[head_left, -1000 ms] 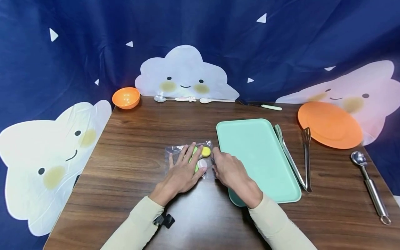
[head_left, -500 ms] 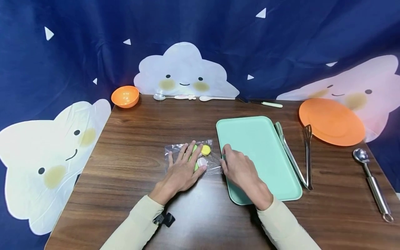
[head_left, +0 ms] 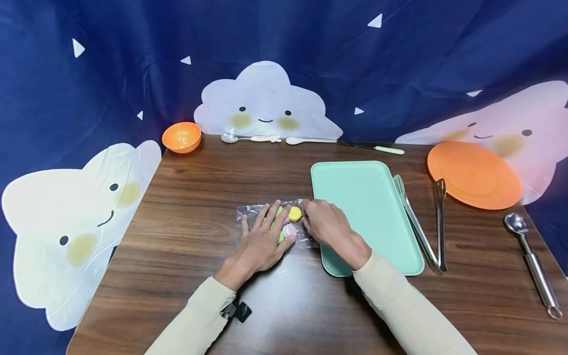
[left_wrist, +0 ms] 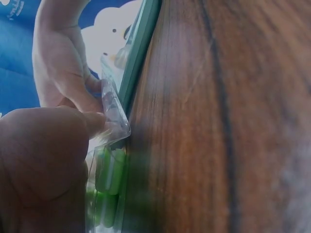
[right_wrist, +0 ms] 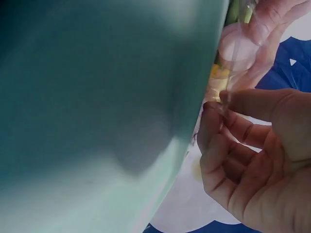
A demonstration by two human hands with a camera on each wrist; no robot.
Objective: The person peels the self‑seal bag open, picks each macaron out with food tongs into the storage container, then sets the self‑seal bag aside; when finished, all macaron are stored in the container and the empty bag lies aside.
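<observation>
A clear plastic bag (head_left: 249, 211) with macarons in it lies on the wooden table, left of the mint-green tray (head_left: 368, 212). My left hand (head_left: 259, 241) rests on the bag with its fingers spread, partly covering the green macarons (left_wrist: 111, 170). Beside its fingers show a yellow macaron (head_left: 295, 213) and a pale pink one (head_left: 290, 230). At the bag's right edge my right hand (head_left: 329, 224) pinches the film between thumb and fingertips, seen closely in the right wrist view. This hand and its wrist lie across the tray's left edge.
Metal tongs (head_left: 419, 227) lie right of the tray, near an orange plate (head_left: 475, 175) and an ice cream scoop (head_left: 534, 268). Along the back edge are an orange bowl (head_left: 182, 138), two spoons (head_left: 310, 140) and a green-handled utensil (head_left: 388, 150). A cloud-print curtain hangs behind.
My right hand shifted right over the tray, then came back left to the bag's edge beside the yellow macaron. The tray sits slightly farther away. My left hand stays on the bag.
</observation>
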